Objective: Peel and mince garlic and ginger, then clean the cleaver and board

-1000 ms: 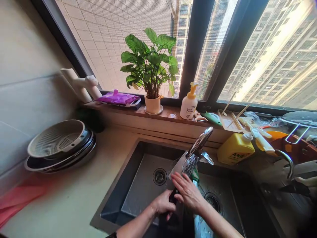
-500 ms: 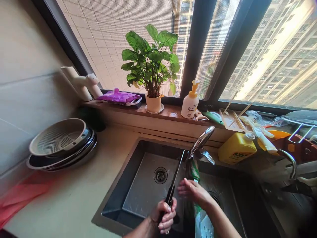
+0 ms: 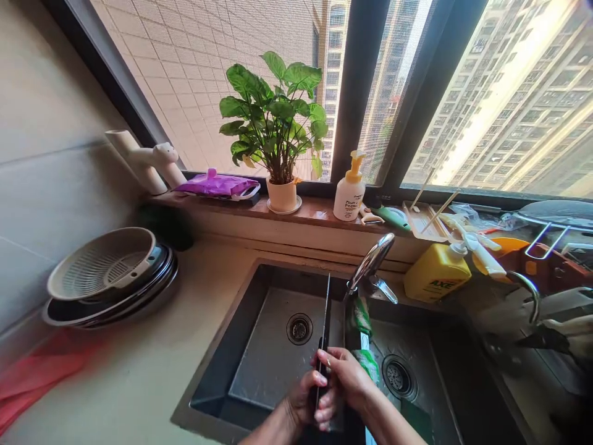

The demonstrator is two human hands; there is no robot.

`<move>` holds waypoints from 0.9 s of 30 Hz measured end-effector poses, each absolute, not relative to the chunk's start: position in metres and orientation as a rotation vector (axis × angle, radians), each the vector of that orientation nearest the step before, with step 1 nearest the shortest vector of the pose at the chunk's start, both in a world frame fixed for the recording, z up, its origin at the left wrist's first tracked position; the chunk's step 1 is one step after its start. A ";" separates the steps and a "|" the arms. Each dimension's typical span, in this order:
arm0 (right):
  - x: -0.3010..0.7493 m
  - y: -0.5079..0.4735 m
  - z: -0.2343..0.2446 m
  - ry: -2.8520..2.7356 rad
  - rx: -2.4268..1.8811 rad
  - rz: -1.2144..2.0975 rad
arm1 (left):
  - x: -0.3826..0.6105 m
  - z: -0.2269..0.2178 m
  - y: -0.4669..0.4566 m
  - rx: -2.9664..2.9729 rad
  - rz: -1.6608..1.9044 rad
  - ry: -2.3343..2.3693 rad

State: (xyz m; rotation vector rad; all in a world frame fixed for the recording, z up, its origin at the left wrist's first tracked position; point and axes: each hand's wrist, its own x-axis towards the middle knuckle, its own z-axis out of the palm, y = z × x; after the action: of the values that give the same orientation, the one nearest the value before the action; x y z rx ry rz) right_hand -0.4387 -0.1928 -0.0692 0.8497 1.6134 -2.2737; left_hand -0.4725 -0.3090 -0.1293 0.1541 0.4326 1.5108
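A knife with a black handle points up and away over the sink's middle, its thin blade seen nearly edge-on. My left hand is closed around the handle. Against it, my right hand grips the knife where handle and blade meet, thumb on the near side. Both hands partly cover the handle. Just right of my right hand, a green and white cloth or wrapper lies over the sink divider; I cannot tell which it is. The chrome tap arches beyond the blade.
The dark double sink has a drain in each basin. Stacked pans with a colander stand on the left counter beside a red cloth. Along the sill are a potted plant and a pump bottle. A yellow jug stands at right.
My right hand has moved left and down from beside the knife and closed on it near the handle. The blade has tilted slightly more upright. The view has shifted slightly.
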 end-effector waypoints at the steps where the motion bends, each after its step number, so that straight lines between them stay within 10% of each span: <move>1: -0.440 -0.191 -0.072 1.791 0.909 -2.208 | -0.473 -0.124 -0.305 0.157 1.510 0.521; 8: -0.442 -0.178 -0.089 2.522 1.268 -1.635 | -0.457 -0.086 -0.277 -0.006 1.705 1.243; 20: -0.369 -0.201 -0.083 2.081 0.669 -1.965 | -0.436 -0.120 -0.371 0.053 1.543 1.585; 27: -0.458 -0.130 -0.042 1.844 1.085 -2.510 | -0.478 -0.078 -0.509 0.000 1.367 2.406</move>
State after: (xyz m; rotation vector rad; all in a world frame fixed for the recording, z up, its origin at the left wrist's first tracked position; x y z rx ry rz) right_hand -0.4581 -0.1299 -0.0419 1.0847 1.8441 -2.5100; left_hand -0.4782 -0.5093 -0.0784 0.0003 2.4062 1.3673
